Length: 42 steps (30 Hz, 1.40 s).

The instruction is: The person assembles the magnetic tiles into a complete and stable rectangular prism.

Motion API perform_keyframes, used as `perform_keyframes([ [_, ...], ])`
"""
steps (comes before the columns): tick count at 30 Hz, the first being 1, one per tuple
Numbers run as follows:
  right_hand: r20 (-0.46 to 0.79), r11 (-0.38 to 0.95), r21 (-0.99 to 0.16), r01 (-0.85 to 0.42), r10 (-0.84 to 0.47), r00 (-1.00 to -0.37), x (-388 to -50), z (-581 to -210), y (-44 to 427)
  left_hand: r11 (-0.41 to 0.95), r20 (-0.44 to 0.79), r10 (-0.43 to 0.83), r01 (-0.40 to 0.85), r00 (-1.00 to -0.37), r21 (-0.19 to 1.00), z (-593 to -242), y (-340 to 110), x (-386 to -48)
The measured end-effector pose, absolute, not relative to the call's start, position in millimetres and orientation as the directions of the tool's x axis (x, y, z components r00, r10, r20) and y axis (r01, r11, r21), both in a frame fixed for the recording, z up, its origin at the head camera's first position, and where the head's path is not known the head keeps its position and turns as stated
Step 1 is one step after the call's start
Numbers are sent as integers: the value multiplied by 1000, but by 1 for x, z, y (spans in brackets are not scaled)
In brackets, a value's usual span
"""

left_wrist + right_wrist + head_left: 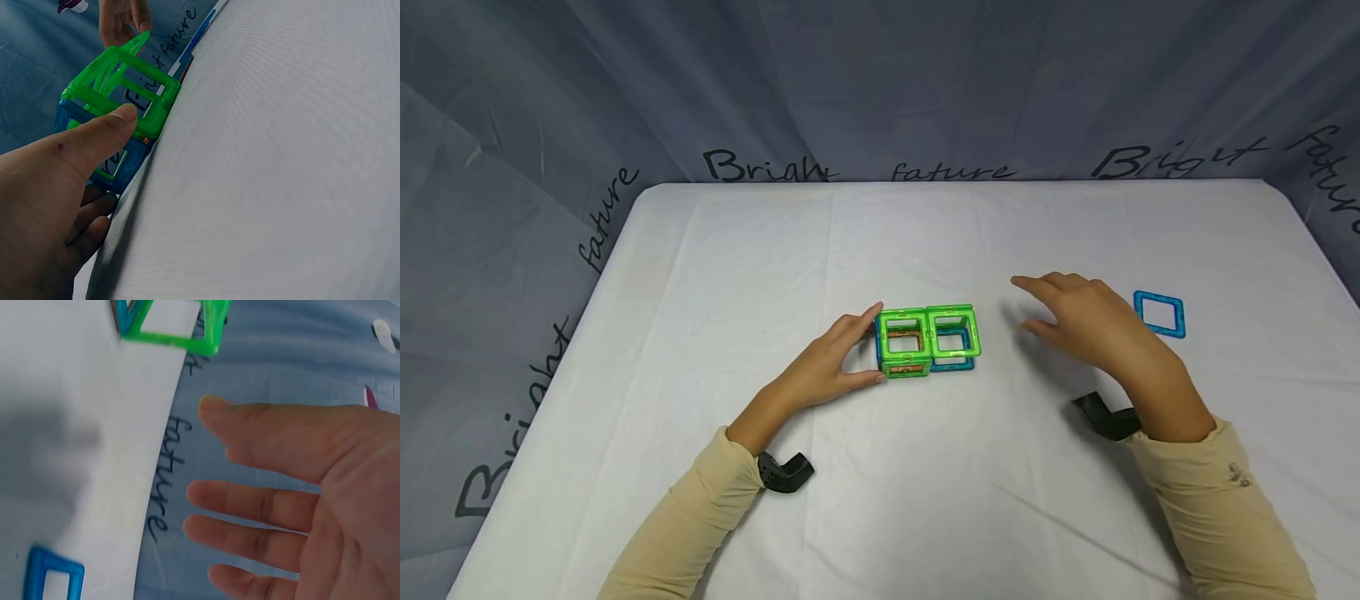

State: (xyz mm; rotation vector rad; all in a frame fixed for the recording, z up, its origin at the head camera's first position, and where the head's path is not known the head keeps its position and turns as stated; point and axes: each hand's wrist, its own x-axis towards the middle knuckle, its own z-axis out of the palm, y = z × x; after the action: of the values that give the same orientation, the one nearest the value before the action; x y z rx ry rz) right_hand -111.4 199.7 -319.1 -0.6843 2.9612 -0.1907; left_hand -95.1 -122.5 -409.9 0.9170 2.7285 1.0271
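Note:
A small structure of magnetic tiles (928,335) stands on the table, made of square open frames in green, blue and orange. Its left part is a cube, and another green tile lies level with the cube's top on the right, above a blue tile. My left hand (827,367) holds the cube's left end, thumb at the near side and a finger at the far corner. In the left wrist view the thumb (103,137) presses a green tile. My right hand (1086,321) hovers to the right of the structure, fingers extended, holding nothing.
A single blue square tile (1180,317) lies flat to the right, beyond my right hand. White cloth covers the table (925,500). A grey-blue curtain (887,83) with handwritten words hangs behind the far edge and along the sides.

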Motion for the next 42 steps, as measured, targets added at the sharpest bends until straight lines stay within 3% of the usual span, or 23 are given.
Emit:
perform_keyframes([
  [7, -165, 941, -136, -310, -330, -929, -123, -321, 217, 597, 132, 565, 514, -814, 616, -408, -122, -95],
  [20, -286, 956, -199, -214, -265, -921, -140, -334, 245, 594, 131, 569, 516, -812, 617, -409, -122, -95],
  [42, -340, 979, -172, -108, -162, -926, -154, -354, 264, 602, 111, 562, 497, -820, 625, -409, -123, -95],
])
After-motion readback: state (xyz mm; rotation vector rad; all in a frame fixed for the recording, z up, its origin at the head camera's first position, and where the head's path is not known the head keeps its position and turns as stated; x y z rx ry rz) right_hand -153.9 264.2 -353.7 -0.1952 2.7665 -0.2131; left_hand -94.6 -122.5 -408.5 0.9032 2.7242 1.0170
